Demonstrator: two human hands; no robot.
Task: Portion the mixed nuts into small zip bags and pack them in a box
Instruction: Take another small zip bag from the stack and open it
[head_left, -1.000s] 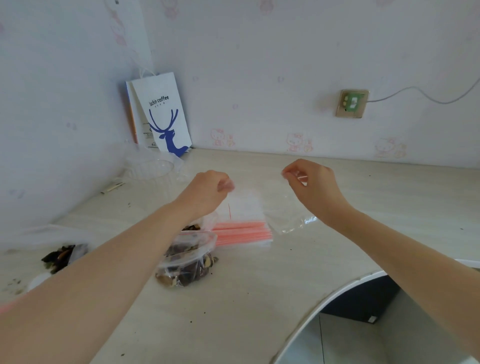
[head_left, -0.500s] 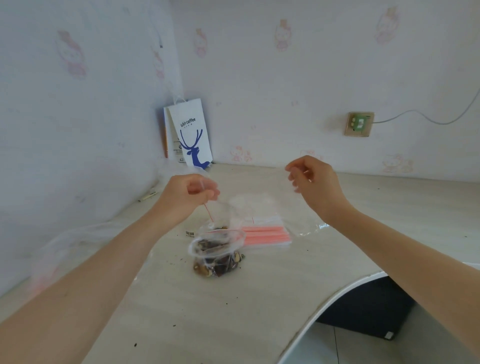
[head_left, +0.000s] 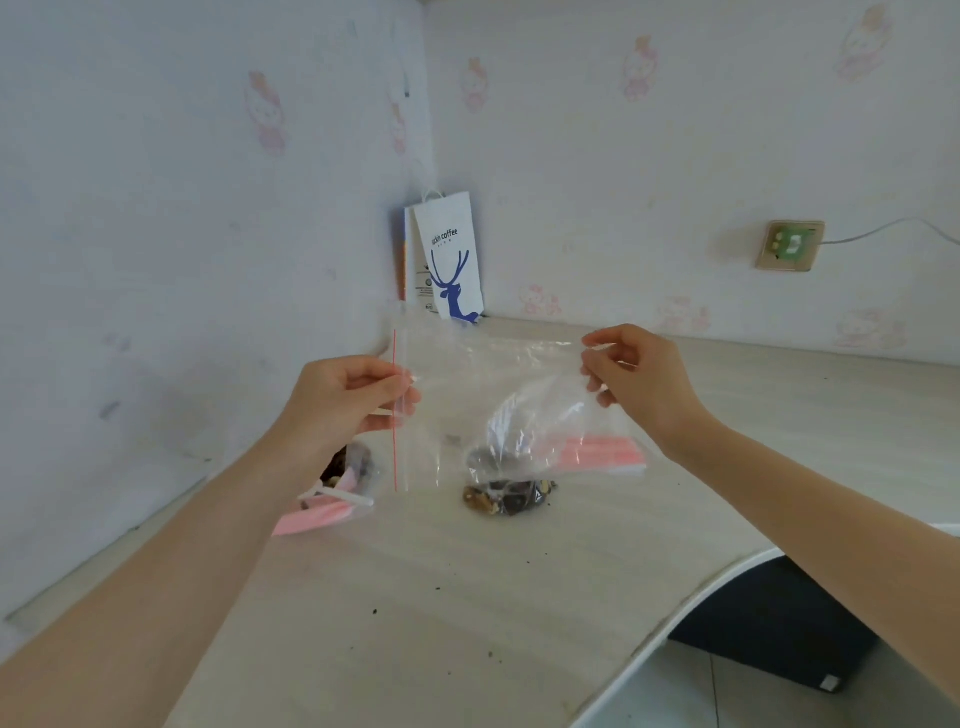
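Observation:
I hold an empty clear zip bag (head_left: 478, 395) stretched in the air in front of me, its red zip line running vertically at the left. My left hand (head_left: 353, 400) pinches the bag at the zip edge. My right hand (head_left: 636, 382) pinches the opposite edge. Below on the table lies an open plastic bag of mixed nuts (head_left: 509, 493). A stack of empty zip bags with pink strips (head_left: 602, 454) lies beside it on the right. Another bag with nuts and pink strips (head_left: 337, 493) lies under my left forearm.
A white coffee paper bag (head_left: 449, 254) stands in the corner against the wall. A wall socket (head_left: 789, 245) with a cable is at the right. The table's curved front edge (head_left: 691, 597) drops to a dark object (head_left: 774, 623) on the floor. Crumbs dot the table.
Both hands have risen and moved apart, pulling the clear zip bag flat between them. The view has swung up and left.

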